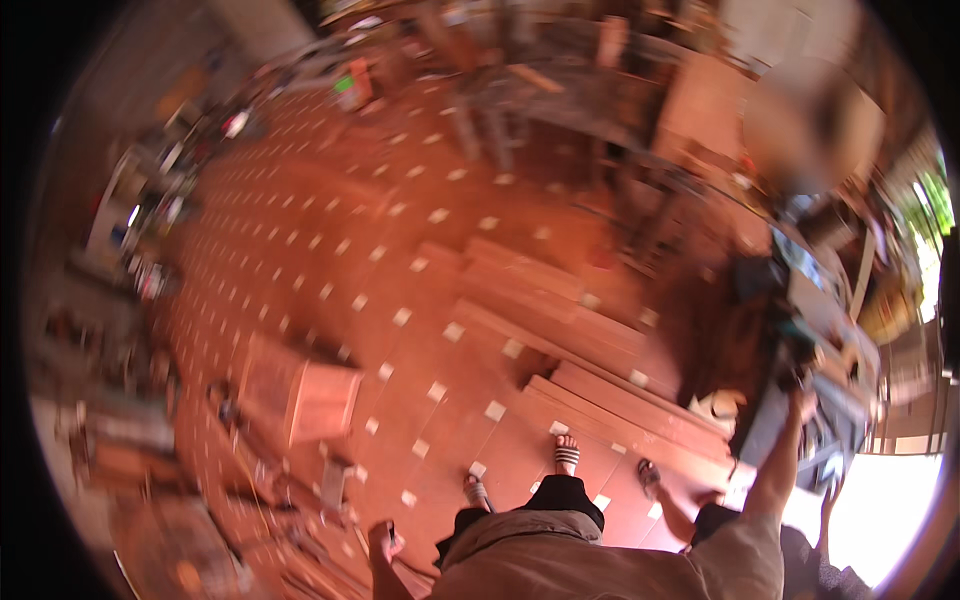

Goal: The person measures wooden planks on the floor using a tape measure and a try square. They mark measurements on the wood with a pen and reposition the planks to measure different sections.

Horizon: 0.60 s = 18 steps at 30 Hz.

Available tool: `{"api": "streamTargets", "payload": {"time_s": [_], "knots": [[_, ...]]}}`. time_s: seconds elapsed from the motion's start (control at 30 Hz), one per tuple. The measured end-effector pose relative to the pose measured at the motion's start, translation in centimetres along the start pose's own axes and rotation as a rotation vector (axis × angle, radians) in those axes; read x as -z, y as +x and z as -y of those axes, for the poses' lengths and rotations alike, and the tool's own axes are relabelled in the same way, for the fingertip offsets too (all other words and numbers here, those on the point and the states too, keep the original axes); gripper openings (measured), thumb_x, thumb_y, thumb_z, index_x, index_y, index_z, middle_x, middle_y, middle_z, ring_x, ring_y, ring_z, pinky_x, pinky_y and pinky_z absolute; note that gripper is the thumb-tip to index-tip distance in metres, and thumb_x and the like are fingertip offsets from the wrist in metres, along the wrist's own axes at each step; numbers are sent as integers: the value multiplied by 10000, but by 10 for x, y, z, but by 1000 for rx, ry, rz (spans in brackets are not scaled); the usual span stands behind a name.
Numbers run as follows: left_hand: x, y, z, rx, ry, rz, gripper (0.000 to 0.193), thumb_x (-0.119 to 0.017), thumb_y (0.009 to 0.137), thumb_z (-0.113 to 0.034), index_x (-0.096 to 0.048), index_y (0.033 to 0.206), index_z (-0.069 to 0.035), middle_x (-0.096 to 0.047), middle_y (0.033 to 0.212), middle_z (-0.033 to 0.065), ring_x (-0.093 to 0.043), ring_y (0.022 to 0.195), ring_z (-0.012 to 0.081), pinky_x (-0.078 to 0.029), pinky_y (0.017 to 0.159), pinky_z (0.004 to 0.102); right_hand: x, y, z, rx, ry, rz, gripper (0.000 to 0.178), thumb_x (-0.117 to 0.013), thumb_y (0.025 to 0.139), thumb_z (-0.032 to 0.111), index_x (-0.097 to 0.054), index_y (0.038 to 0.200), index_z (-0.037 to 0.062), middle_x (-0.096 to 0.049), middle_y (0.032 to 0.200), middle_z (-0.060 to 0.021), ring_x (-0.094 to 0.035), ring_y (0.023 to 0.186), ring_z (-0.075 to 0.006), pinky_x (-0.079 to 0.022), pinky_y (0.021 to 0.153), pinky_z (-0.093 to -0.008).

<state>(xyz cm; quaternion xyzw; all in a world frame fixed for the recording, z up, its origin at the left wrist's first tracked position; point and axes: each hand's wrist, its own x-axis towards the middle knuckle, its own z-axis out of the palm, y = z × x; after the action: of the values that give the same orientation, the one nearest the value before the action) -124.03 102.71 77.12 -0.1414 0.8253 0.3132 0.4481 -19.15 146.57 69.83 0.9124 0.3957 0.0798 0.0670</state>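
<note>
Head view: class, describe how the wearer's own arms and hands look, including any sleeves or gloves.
The left hand and right hand show no gloves. The right forearm is bare below a short, greyish-tan sleeve. Blur hides finer details.

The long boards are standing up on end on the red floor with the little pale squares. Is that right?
Not quite: the long boards aren't standing on end. They are lying lengthwise along the floor, as the head view shows. The floor is red with little pale squares, just as you said.
</note>
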Motion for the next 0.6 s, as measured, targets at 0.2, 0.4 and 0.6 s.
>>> {"api": "streamTargets", "payload": {"time_s": [0.2,0.4,0.6], "knots": [[-19,2,-17,53,90,-93,161,-585,904,-186,-559,747,-166,-491,634,-11,-431,458,130,-461,465,348,35,-3,32,-361,209,-78,542,-572,978,505,-807,1056,23,-772,1081,-246,-747,1029,-436,-599,904,-527],[3,59,-4,185,102,-24,164,-647,925,-272,-673,929,-109,-651,824,54,-617,688,222,-590,697,453,145,-80,164,-407,381,-342,541,-546,1022,496,-797,1093,21,-762,1093,-255,-732,1013,-455,-581,882,-551],[44,155,-67,319,-132,292,208,-563,984,-290,-619,865,-128,-600,703,36,-589,619,197,-533,612,414,221,-219,339,-207,533,-495,544,-554,1044,504,-784,1133,19,-770,1040,-246,-738,927,-462,-580,830,-560]]}}
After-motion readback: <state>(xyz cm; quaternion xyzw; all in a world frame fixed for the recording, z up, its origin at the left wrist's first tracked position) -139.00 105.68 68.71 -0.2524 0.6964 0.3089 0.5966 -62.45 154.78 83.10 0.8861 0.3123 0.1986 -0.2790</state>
